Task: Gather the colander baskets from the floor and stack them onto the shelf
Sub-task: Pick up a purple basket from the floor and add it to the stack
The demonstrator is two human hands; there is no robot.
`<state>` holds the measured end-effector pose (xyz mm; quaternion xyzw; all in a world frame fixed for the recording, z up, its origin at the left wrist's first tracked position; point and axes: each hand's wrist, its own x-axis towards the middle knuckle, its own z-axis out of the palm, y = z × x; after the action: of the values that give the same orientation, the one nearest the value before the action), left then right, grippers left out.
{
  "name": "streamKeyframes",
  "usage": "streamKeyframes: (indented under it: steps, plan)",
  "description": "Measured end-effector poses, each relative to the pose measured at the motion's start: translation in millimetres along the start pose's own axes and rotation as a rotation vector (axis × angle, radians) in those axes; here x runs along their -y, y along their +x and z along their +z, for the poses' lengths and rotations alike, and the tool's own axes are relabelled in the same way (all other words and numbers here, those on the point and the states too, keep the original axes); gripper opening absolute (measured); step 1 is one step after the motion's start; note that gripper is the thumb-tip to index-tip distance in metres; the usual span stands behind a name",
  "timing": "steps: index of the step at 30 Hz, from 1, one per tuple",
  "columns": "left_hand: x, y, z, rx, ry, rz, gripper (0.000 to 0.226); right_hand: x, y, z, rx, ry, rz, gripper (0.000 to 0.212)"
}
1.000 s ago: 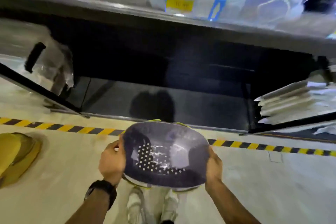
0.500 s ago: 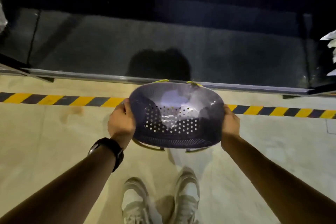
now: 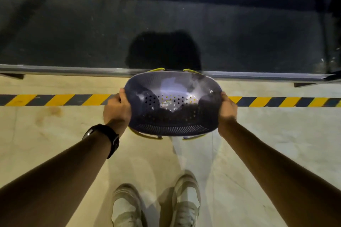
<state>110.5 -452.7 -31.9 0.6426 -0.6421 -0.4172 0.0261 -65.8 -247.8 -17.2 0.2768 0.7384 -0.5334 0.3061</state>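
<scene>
Head view, the only one we have: the colander basket (image 3: 172, 105) is up in the air, held out in front of the person, its long side running left to right, level with the front edge of the shelf (image 3: 73, 70). The left hand (image 3: 116, 109) is wrapped around the basket's left end, fingers curled over the rim. The right hand (image 3: 227, 108) is clamped on the right end the same way. So the basket sits squarely between the two hands, neither one nearer than the other.

Yellow strips peek out under the basket's rim at the near and far sides; that could be a second basket nested below, but I can't tell.

Now the key line-up. The basket's far rim just overlaps the shelf edge, while most of it hangs above the striped floor tape (image 3: 55, 100). The dark shelf board lies straight ahead, beyond the edge, bare where the basket's shadow falls. By my read, the move ahead is a forward push over that edge, then a set-down, keeping the long side parallel to the edge.
</scene>
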Motion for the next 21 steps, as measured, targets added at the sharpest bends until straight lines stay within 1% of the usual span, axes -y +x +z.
streamKeyframes:
  steps: [6, 10, 13, 14, 15, 18, 19, 21]
  plan:
    - [-3, 0, 2, 0.044, 0.07, -0.011, 0.052, 1, 11, -2, 0.023, -0.054, 0.057, 0.027]
    - [-13, -5, -8, 0.137, 0.125, -0.014, 0.044, 14, 4, -8, 0.001, -0.094, 0.016, 0.039]
    - [-27, -20, -35, 0.165, 0.243, 0.041, 0.048, 30, -9, -24, -0.099, -0.213, -0.058, 0.052]
    - [-33, -26, -46, 0.157, 0.305, 0.089, 0.054, 37, -16, -33, -0.119, -0.316, -0.115, 0.055]
    - [-42, -33, -60, 0.141, 0.387, 0.158, 0.061, 46, -26, -41, -0.122, -0.473, -0.205, 0.058]
    - [-81, -52, -105, 0.105, 0.644, 0.443, 0.076, 79, -64, -65, -0.09, -1.013, -0.603, 0.074]
    - [-97, -58, -119, 0.109, 0.707, 0.526, 0.077, 92, -78, -70, -0.061, -1.145, -0.709, 0.079]
    - [-129, -71, -141, 0.112, 0.817, 0.648, 0.079, 119, -105, -78, 0.0, -1.281, -0.827, 0.085]
